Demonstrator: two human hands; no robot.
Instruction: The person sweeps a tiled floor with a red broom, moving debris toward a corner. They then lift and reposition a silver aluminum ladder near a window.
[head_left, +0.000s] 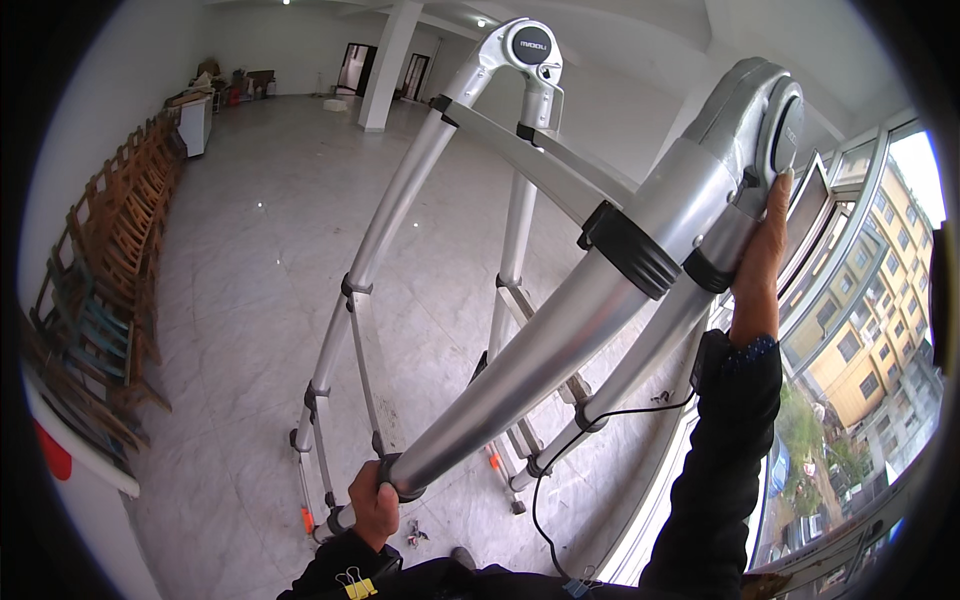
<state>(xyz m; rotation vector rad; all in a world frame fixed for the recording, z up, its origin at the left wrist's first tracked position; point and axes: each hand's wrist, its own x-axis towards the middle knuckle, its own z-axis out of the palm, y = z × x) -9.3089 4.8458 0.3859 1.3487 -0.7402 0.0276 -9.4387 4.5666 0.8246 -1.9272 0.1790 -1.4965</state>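
Observation:
An aluminium telescopic ladder (525, 360) stands in front of me, folded at the top into an A shape. My left hand (373, 504) grips the near leg low down, at a black plastic collar (405, 491). Higher up on the right, my right hand (759, 262) holds the other leg just below the near hinge (750, 120), its thumb pointing up at the hinge's round black cap (787, 135). The far hinge (531, 45) is at the top centre. Flat rungs (375, 375) join the legs, and orange parts (307, 519) show near the feet.
Stacked wooden chairs (124, 247) line the left wall. A white cabinet (193, 126) and clutter stand farther back, near a square pillar (386, 67). Windows (847, 187) run along the right. A black cable (536, 502) hangs from my right sleeve. Small debris (417, 534) lies on the floor.

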